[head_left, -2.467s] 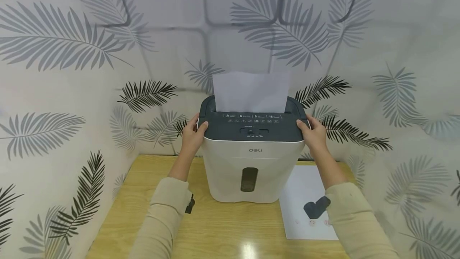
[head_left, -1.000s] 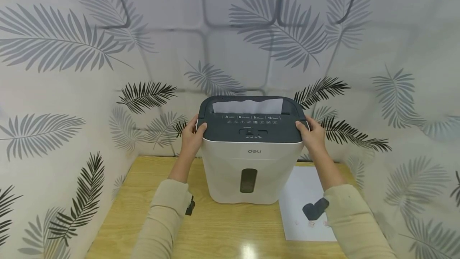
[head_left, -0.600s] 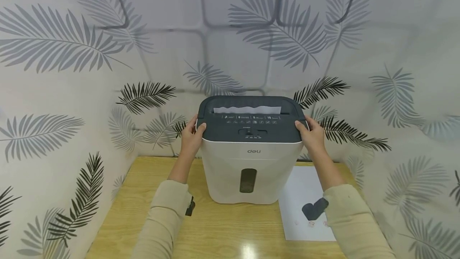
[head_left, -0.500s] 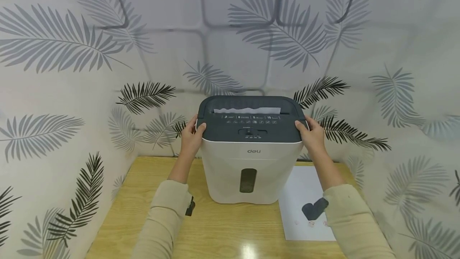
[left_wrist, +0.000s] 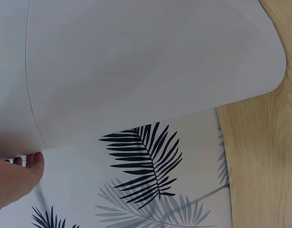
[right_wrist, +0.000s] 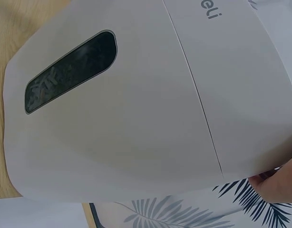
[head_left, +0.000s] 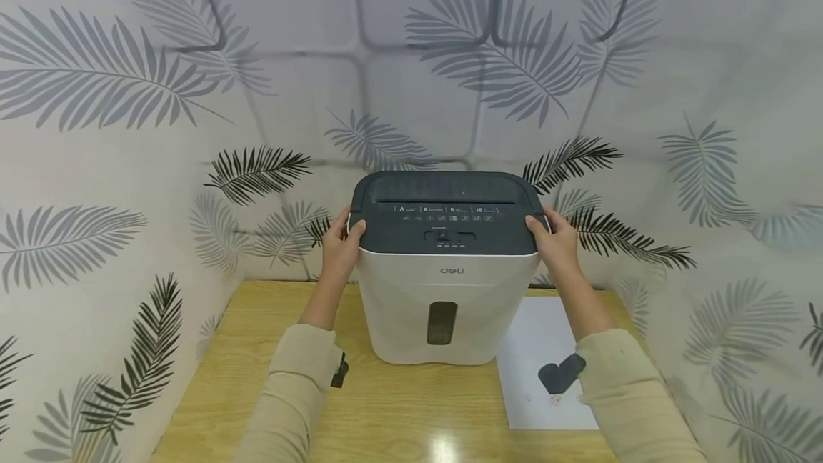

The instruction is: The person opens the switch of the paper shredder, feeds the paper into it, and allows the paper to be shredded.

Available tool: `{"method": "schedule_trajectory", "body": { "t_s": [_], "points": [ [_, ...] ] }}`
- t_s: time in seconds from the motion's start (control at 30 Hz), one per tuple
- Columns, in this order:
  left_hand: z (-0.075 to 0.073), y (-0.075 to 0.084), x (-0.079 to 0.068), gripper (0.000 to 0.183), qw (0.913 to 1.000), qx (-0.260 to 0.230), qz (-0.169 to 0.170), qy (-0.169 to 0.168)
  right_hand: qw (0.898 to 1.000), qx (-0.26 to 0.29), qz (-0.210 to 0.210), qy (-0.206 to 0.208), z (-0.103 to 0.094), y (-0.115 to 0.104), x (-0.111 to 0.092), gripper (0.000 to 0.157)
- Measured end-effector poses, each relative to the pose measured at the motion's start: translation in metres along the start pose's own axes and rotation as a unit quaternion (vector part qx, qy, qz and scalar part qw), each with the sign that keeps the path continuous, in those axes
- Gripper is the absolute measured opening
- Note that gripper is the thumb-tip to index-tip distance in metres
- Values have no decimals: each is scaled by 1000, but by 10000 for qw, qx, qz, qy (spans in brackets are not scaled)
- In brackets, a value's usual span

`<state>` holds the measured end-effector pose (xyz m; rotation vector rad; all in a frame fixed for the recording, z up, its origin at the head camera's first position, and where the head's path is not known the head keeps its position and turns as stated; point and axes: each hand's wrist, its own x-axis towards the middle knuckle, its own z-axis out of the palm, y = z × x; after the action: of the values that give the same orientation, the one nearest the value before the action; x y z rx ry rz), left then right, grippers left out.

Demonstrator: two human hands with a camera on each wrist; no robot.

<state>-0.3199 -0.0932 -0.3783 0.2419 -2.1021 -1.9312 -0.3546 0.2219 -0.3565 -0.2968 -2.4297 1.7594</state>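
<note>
A white paper shredder (head_left: 411, 306) with a dark grey top stands upright on the wooden table. My left hand (head_left: 339, 249) grips its top left edge, thumb on the dark lid and fingers around the side. On the opposite edge my right hand (head_left: 558, 243) holds the machine in the same way. The feed slot (head_left: 446, 201) shows no paper standing out of it. Through the dark front window (right_wrist: 70, 71), pale shreds show in the right wrist view. In the left wrist view, the fingers (left_wrist: 37, 162) lie under the rim at the shredder's side.
A sheet of white paper (head_left: 534, 363) with small reddish marks lies on the table (head_left: 411, 413), right of the shredder and partly under my right forearm. Behind the table hangs a pale cloth (head_left: 283, 113) with a leaf pattern, close to the shredder's back.
The white sheet that stood tall in the shredder's slot has sunk down, to a thin strip, and is now out of sight inside. Both hands have kept their places.
</note>
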Motion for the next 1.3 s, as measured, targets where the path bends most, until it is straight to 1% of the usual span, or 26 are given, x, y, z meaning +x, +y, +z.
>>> {"method": "schedule_trajectory", "body": {
  "t_s": [0.07, 0.13, 0.2, 0.27, 0.37, 0.43, 0.47, 0.53, 0.6, 0.67, 0.73, 0.83, 0.87, 0.9, 0.97, 1.0, 1.07, 1.1, 1.13, 1.17, 1.2, 1.23, 1.3],
  "points": [
    [1, 0, 0, 51, 10000, -46, -40, 27, 10000, 5, 85, -37, 0, -1, -1, 54],
    [2, 0, -1, 50, 9997, -216, -74, 95, 9999, 37, 117, -102, -1, -1, -2, 55],
    [4, -3, -3, 47, 9987, -426, -116, 252, 9997, 186, 114, -106, -3, 2, -2, 53],
    [5, -10, -7, 45, 9970, -551, -152, 517, 9991, 388, 45, -138, -6, 10, -4, 49],
    [8, -29, -15, 39, 9920, -657, -159, 1069, 9978, 652, -83, -78, -9, 37, -7, 48],
    [11, -45, -21, 37, 9878, -601, -74, 1438, 9980, 586, -183, -130, -12, 62, -11, 50],
    [13, -54, -25, 35, 9858, -587, -8, 1575, 9990, 374, -213, -118, -12, 77, -14, 49],
    [16, -71, -31, 32, 9845, -508, -75, 1678, 9996, -110, -247, -100, -13, 110, -22, 43],
    [18, -88, -40, 32, 9854, -413, -112, 1650, 9960, -828, -286, -196, -15, 144, -33, 40],
    [22, -106, -50, 33, 9870, -364, -242, 1548, 9879, -1497, -277, -292, -17, 178, -46, 36],
    [25, -124, -60, 36, 9877, -393, -375, 1466, 9794, -1943, -267, -479, -18, 207, -60, 35],
    [31, -155, -75, 43, 9883, -404, -270, 1444, 9649, -2476, -468, -745, -19, 240, -76, 33],
    [33, -174, -77, 43, 9874, -549, -46, 1484, 9601, -2607, -569, -839, -18, 249, -80, 32],
    [35, -184, -81, 44, 9872, -532, 27, 1505, 9541, -2761, -676, -948, -17, 257, -84, 32],
    [40, -200, -92, 44, 9878, -383, 105, 1505, 9366, -3167, -884, -1211, -15, 272, -91, 32],
    [43, -204, -98, 43, 9884, -327, 26, 1480, 9281, -3333, -981, -1335, -14, 280, -95, 33],
    [50, -210, -110, 39, 9899, -155, -191, 1398, 9134, -3589, -999, -1639, -10, 293, -102, 36],
    [53, -203, -119, 39, 9908, 120, -479, 1260, 9070, -3687, -986, -1780, -9, 299, -105, 38],
    [57, -205, -125, 37, 9910, 226, -629, 1161, 9023, -3741, -958, -1915, -7, 305, -109, 40],
    [61, -207, -130, 35, 9912, 342, -705, 1063, 9017, -3706, -907, -2034, -5, 309, -113, 41],
    [65, -209, -135, 34, 9911, 436, -851, 928, 9023, -3666, -861, -2097, -3, 314, -117, 42],
    [68, -212, -140, 33, 9910, 547, -924, 803, 9037, -3625, -757, -2150, -2, 317, -121, 42],
    [75, -220, -149, 32, 9903, 722, -1014, 611, 9085, -3558, -672, -2086, 3, 323, -128, 41]
  ]
}}
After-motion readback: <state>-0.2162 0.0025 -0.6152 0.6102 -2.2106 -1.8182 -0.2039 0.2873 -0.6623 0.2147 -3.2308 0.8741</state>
